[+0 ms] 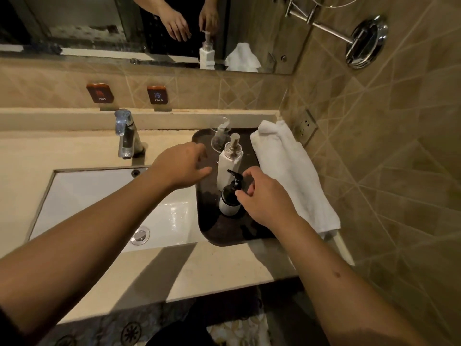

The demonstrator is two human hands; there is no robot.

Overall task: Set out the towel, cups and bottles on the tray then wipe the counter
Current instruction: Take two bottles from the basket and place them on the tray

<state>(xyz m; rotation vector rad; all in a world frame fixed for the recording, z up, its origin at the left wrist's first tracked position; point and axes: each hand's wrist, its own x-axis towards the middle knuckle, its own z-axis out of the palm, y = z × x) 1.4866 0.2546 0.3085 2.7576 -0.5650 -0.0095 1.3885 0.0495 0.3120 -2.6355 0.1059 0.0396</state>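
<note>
**Both hands over the tray at the counter's right end**

The beige counter [174, 268] runs along the tiled wall, with the white sink [104, 196] set into its left part and the chrome tap [126, 134] standing at the sink's far edge. The dark tray [224, 236] sits on the counter between the sink and the side wall; its left edge overhangs the sink's right rim and its near edge lies back from the counter's front edge, leaving a bare strip of counter there.

The white towel [291, 168] lies folded lengthwise along the tray's right edge, reaching from the far corner by the wall toward the counter's front. The white bottle [228, 163] stands upright in the middle of the tray, and the black bottle [230, 198] stands just in front of it, nearer the front edge. A clear cup [219, 136] stands at the tray's far edge, behind the white bottle.

The left hand [184, 166] reaches over the tray's left edge, palm down, fingers loosely spread and gripping nothing, close to the white bottle. The right hand [264, 198] comes in from the front, its thumb and fingers curled at the black bottle's pump and shoulder, touching it. The near part of the tray in front of the black bottle is bare.
</note>
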